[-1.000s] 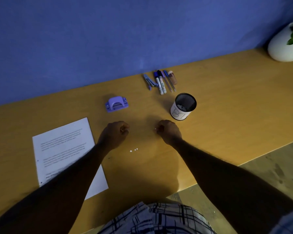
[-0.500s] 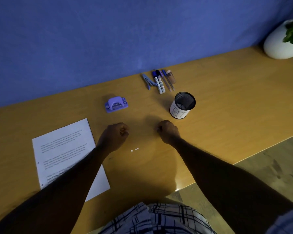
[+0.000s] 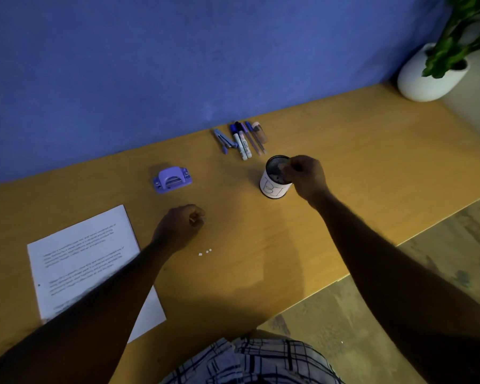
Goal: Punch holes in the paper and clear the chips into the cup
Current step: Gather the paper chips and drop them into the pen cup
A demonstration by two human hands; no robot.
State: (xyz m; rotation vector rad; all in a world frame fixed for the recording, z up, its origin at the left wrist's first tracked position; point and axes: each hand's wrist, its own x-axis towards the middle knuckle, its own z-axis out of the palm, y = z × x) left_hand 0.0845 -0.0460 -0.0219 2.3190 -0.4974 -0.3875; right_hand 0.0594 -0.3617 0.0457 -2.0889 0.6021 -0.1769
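Observation:
A printed sheet of paper (image 3: 83, 261) lies flat at the left of the wooden desk (image 3: 358, 173), partly under my left forearm. The purple hole punch (image 3: 171, 179) stands behind it. Three white paper chips (image 3: 205, 251) lie in the middle of the desk. The white cup (image 3: 273, 181) with a black mesh rim stands to the right. My right hand (image 3: 305, 176) hovers over the cup's rim with fingertips pinched together; whatever they hold is too small to see. My left hand (image 3: 182, 225) rests on the desk as a loose fist beside the chips.
A row of pens and markers (image 3: 243, 139) lies against the blue wall behind the cup. A white pot with a green plant (image 3: 430, 76) stands at the far right corner. The desk's front edge runs diagonally above the floor at the right.
My right hand lifted from the desk beside the chips and moved right and back to the cup's rim. The left hand stayed where it was.

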